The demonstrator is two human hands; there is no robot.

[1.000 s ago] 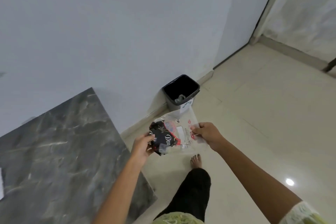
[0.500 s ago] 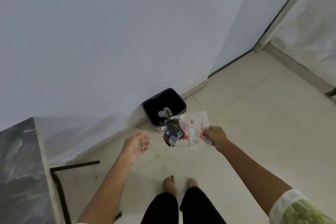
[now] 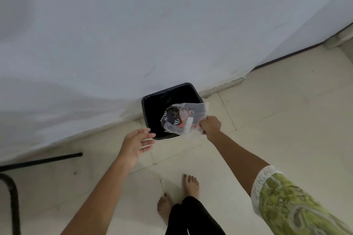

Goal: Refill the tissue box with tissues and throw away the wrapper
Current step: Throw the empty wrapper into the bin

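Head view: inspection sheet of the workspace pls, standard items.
Surface: pale tiled floor, bare around the bin.
Job's things: wrapper, clear plastic with black and red print, held over the open black bin; bin stands against the white wall. Tissue box not in view.
Clutter: black metal leg low at left.
Hands: right hand pinches the wrapper's edge; left hand open, empty, beside the bin.
Cables: nothing seen.
Surroundings: bare feet on the tiles.
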